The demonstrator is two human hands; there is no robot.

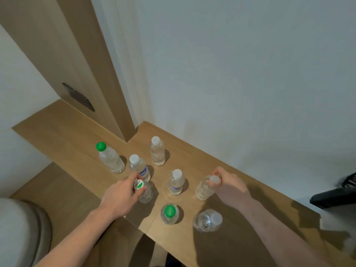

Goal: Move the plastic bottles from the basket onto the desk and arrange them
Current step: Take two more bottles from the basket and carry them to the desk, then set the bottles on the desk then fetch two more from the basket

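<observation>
Now, L hand fingers pinching green-white cap, R hand fingers curled round white-cap bottle.

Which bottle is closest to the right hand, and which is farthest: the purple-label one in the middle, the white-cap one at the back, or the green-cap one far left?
From the right hand, head view:
1. Purple-label bottle, just to its left, mid-desk.
2. White-cap bottle, at the back near the wall.
3. Green-cap bottle, far left.

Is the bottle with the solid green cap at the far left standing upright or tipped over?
Upright: the green-capped bottle stands on its base on the desk.
</observation>
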